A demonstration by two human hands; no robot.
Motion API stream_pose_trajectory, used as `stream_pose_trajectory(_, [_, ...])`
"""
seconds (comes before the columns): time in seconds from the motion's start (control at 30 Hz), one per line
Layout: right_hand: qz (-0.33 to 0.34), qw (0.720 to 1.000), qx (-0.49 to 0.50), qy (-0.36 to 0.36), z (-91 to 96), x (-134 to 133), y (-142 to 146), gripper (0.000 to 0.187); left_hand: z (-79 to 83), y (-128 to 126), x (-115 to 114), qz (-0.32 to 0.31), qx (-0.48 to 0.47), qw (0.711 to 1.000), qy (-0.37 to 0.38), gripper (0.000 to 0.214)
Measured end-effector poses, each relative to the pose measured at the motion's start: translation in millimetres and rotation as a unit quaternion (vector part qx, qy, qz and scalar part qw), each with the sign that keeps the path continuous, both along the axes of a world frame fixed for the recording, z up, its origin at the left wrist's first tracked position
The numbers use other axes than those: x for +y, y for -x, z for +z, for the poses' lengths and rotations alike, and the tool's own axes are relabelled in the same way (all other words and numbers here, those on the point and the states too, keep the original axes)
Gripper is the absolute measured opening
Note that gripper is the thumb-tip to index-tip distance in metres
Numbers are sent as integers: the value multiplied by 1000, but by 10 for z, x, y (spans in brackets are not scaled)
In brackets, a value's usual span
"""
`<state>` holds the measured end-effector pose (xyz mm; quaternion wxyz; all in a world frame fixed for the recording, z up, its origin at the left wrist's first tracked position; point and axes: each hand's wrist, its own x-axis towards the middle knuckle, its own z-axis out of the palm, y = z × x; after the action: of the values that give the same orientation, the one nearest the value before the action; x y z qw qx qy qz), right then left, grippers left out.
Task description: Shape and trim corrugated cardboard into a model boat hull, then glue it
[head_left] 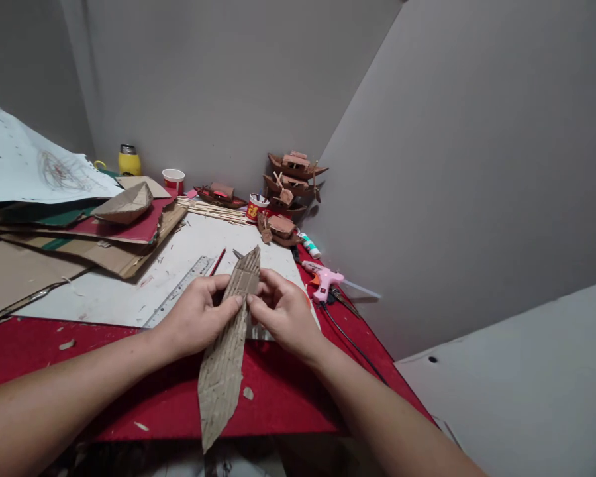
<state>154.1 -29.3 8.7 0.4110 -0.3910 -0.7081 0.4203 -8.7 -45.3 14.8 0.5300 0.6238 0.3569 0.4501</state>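
Now left hand (198, 317) and right hand (283, 311) grip cardboard strip (226, 361)

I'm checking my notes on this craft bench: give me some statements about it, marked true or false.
1. The left hand and the right hand both grip the pointed cardboard strip. True.
2. The pink glue gun lies left of the hands. False: it lies to their right.
3. A ruler lies on the white sheet beside the left hand. True.
4. The yellow flask stands next to the glue gun. False: it stands far back on the left.
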Motion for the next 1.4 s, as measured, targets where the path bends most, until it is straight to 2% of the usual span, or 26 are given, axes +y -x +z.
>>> stream_pose_trajectory(0.27, [-30,999,4,-23,-51,-15,12,5,22,-23,-32,-12,-14,999,28,27])
stream_pose_trajectory(0.37, [-48,998,2,-32,-45,-10,6,7,10,-22,-29,-31,-28,998,50,27])
stream_pose_trajectory(0.53, [-51,997,53,6,-21,30,-20,13,26,-18,-33,-64,-46,995,54,23])
stream_pose_trajectory(0.8, [-13,994,99,47,27,-10,-20,17,47,26,12,-28,-73,995,62,26])
stream_pose_trajectory(0.93, [-17,997,53,50,26,-9,-4,14,13,21,29,-20,-30,999,24,27])
stream_pose_trajectory(1.07, [-23,999,2,39,33,-6,0,5,-8,9,11,7,61,996,-69,28])
stream_pose_trajectory(1.13, [-21,999,-10,35,31,-11,-5,6,-15,8,-2,17,94,990,-103,28])
stream_pose_trajectory(1.27, [-31,999,-17,10,-1,-16,-18,14,-30,9,-17,19,118,985,-126,29])
stream_pose_trajectory(1.4, [-47,999,-26,-9,-37,-17,-20,22,-31,5,-13,10,107,987,-119,29])
